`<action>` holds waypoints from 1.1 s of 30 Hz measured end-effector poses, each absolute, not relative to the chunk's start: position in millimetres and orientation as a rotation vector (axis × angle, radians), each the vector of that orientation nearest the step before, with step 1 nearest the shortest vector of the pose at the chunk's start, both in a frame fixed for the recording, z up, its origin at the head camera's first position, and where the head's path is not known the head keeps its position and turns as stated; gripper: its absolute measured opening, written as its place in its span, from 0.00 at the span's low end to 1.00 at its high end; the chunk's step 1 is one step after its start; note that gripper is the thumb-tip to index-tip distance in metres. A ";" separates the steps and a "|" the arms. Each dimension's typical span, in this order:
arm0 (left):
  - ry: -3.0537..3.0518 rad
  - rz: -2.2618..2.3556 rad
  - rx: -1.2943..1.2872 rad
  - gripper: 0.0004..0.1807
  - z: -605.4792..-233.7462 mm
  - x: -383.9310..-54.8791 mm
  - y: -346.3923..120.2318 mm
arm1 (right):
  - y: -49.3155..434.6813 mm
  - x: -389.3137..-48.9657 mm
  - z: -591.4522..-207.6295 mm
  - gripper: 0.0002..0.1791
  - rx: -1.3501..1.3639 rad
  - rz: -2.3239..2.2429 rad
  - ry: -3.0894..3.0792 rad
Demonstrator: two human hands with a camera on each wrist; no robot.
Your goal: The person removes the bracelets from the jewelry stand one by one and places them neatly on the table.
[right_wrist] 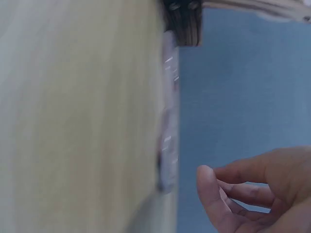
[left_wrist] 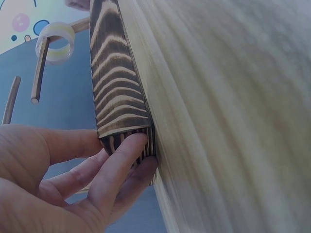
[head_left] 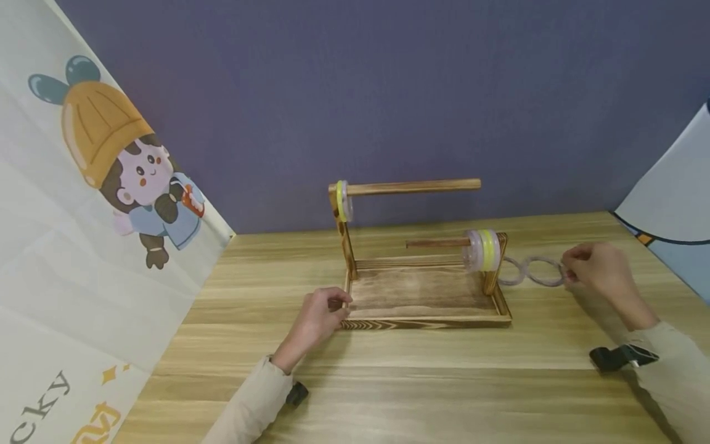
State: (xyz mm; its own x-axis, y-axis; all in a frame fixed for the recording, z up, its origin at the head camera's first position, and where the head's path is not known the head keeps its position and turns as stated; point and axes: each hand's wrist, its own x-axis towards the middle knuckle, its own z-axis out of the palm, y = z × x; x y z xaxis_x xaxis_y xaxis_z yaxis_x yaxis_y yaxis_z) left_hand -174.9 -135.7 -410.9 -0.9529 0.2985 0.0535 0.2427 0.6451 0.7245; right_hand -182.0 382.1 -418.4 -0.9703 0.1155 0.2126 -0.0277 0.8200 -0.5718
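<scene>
A wooden rack (head_left: pixel 421 323) with a tray base stands on the table, its two pegs pointing opposite ways. My left hand (head_left: pixel 318 314) holds the rack's front left corner, with the fingertips against its striped end (left_wrist: pixel 124 141) in the left wrist view. Yellow and clear rings (head_left: pixel 345 201) hang at the post end of the upper peg (head_left: pixel 416 186). Several more rings (head_left: pixel 481 250) sit on the lower peg (head_left: pixel 435 243). Two clear rings (head_left: pixel 545 271) lie flat right of the rack. Beside them is my right hand (head_left: pixel 601 271), its fingers (right_wrist: pixel 243 172) loosely bent around nothing.
The wood-grained table (head_left: pixel 421 376) reaches back to a dark blue wall panel (head_left: pixel 388 111). At the left hangs a white sheet (head_left: pixel 66 296) with a cartoon figure, and at the right a printed panel (head_left: pixel 671 203). Each wrist carries a black strap device (head_left: pixel 621 357).
</scene>
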 end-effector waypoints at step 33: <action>2.731 1.278 0.473 0.09 -410.7 -172.8 -136.1 | 171.2 -183.6 -285.0 0.07 0.457 0.922 -2.242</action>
State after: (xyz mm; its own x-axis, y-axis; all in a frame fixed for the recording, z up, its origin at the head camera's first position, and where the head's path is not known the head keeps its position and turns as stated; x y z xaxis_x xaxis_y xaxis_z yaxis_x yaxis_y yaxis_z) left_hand -172.8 -136.1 -410.7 -0.9480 0.3143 0.0497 0.2396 0.6022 0.7615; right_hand -183.6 171.2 -285.0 -0.7196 -0.0663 0.6912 -0.5334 0.6901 -0.4891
